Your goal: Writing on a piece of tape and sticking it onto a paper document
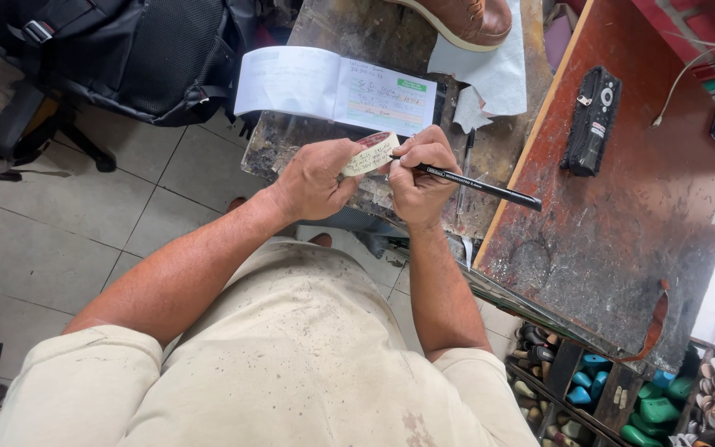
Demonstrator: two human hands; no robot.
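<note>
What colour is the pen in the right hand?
Black pen with small pale print, clearest in the head view.

Short-sleeved shirt [291, 356], pale beige, loose cut. Fabric soiled: grey smudges and small dark specks across the chest, a faint reddish stain near the lower hem. Sleeves end above the elbows; forearms bare. Left hand [314, 180] and right hand [420, 184] bare: no gloves, rings or watch visible.

Matt paper slip [371, 154], glossy black plastic pen [477, 187], scuffed, stained worktop [622, 215].
</note>
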